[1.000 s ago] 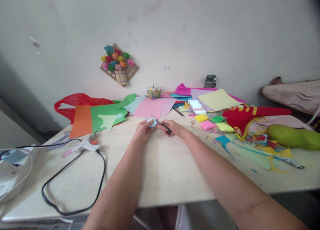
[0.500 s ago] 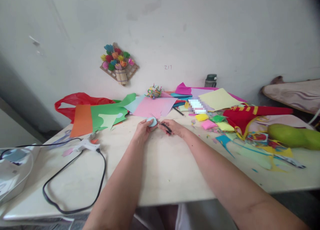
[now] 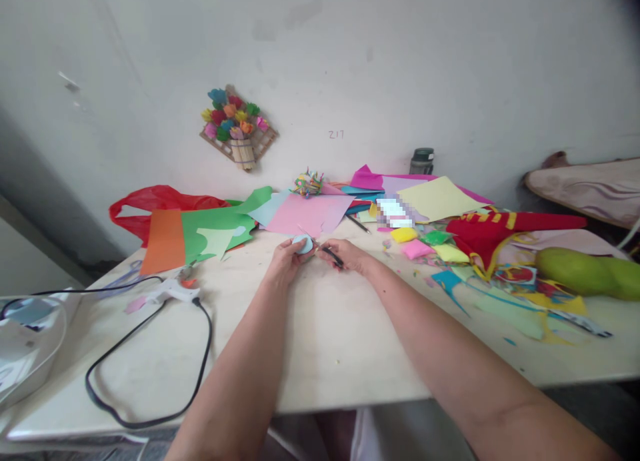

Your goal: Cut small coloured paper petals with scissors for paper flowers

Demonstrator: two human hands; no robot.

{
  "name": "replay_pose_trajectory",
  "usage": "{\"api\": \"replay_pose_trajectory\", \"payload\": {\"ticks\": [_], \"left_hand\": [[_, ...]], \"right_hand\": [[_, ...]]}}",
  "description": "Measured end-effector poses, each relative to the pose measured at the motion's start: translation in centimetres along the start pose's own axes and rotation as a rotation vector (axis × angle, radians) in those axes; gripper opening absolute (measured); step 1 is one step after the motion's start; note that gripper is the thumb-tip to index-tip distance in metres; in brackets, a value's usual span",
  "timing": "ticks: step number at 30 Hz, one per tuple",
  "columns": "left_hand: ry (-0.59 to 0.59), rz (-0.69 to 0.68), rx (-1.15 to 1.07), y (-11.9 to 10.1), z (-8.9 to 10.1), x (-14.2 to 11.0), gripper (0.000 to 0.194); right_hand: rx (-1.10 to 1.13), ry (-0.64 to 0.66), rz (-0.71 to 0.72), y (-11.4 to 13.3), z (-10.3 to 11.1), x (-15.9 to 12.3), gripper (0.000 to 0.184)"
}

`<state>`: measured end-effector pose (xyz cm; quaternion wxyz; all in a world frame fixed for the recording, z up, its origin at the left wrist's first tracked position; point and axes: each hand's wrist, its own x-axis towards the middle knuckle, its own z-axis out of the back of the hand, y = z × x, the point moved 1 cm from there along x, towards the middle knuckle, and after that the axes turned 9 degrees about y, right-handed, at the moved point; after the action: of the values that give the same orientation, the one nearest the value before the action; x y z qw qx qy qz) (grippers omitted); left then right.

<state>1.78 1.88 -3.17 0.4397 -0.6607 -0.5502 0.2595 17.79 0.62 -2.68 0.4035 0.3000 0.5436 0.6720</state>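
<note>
My left hand (image 3: 285, 261) pinches a small light blue paper piece (image 3: 303, 245) over the pale table (image 3: 320, 341). My right hand (image 3: 349, 255) is closed round the black handles of a pair of scissors (image 3: 325, 249). Their blades point up and left into the blue piece, just in front of a pink sheet (image 3: 310, 214). Both forearms reach out from the near edge of the table.
A white glue gun (image 3: 173, 290) with a looping black cord (image 3: 145, 361) lies at the left, beside orange (image 3: 163, 242) and green sheets (image 3: 210, 231). Coloured paper scraps, a red paper cone (image 3: 495, 231) and a green gourd (image 3: 585, 273) crowd the right. A paper-flower piece (image 3: 237, 127) hangs on the wall.
Almost nothing has moved: both hands keep their grip and the scissors shift only slightly at the blue piece.
</note>
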Motion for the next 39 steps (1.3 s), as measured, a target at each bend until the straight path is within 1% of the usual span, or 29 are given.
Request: {"api": "replay_pose_trajectory", "payload": {"ticks": [15, 24, 34, 39], "left_hand": [[-0.025, 0.013, 0.006, -0.1, 0.1, 0.0, 0.008], [-0.020, 0.013, 0.016, -0.2, -0.1, -0.2, 0.007], [-0.042, 0.016, -0.007, -0.1, 0.2, 0.0, 0.009], [-0.029, 0.011, -0.011, -0.1, 0.2, 0.0, 0.008]], "right_hand": [[-0.004, -0.002, -0.005, 0.4, -0.1, -0.4, 0.026], [0.050, 0.019, 0.020, -0.7, 0.1, 0.4, 0.026], [0.054, 0.029, 0.023, -0.9, 0.3, 0.6, 0.021], [0.042, 0.032, 0.010, -1.1, 0.3, 0.6, 0.021]]}}
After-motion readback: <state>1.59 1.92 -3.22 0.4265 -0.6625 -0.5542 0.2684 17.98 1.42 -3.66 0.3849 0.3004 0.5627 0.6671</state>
